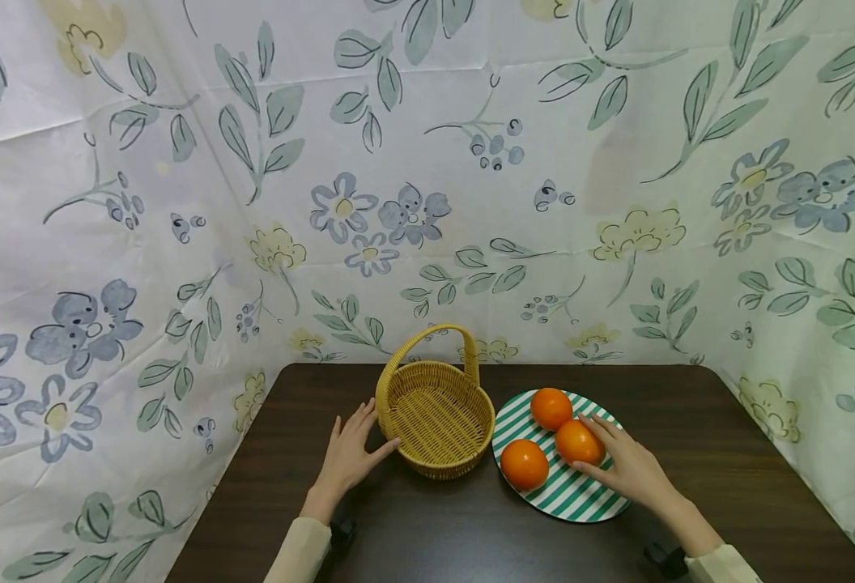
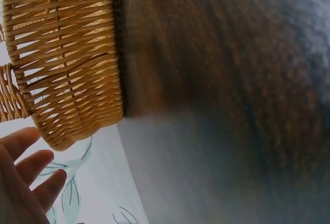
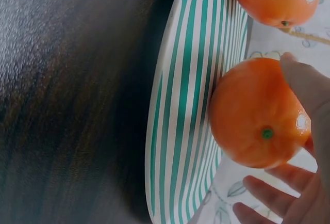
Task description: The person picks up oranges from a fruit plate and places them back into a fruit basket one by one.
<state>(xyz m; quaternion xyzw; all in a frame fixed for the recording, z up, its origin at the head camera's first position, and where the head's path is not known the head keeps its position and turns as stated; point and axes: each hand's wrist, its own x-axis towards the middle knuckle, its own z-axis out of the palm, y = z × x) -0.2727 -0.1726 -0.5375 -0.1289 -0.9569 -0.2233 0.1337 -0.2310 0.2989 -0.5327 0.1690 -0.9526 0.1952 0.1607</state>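
Observation:
Three oranges lie on a plate [image 1: 576, 506] with green and white stripes: a rear one [image 1: 551, 408], a front left one [image 1: 525, 465], and a right one [image 1: 577, 442]. My right hand [image 1: 635, 470] holds the right orange [image 3: 258, 113] between thumb and index finger, its other fingers spread apart. That orange still lies against the plate [image 3: 180, 105]. To the left stands a yellow wicker basket [image 1: 438, 417] with an arched handle. My left hand [image 1: 350, 457] is at the basket's left side, fingers extended; whether the fingertips touch the wicker [image 2: 67, 53] is unclear.
A dark wooden table [image 1: 427, 534] carries the basket and plate. Behind it and along both sides hangs a white cloth [image 1: 500, 202] with printed flowers and leaves. A dark wrist strap [image 1: 668, 559] shows at the right sleeve.

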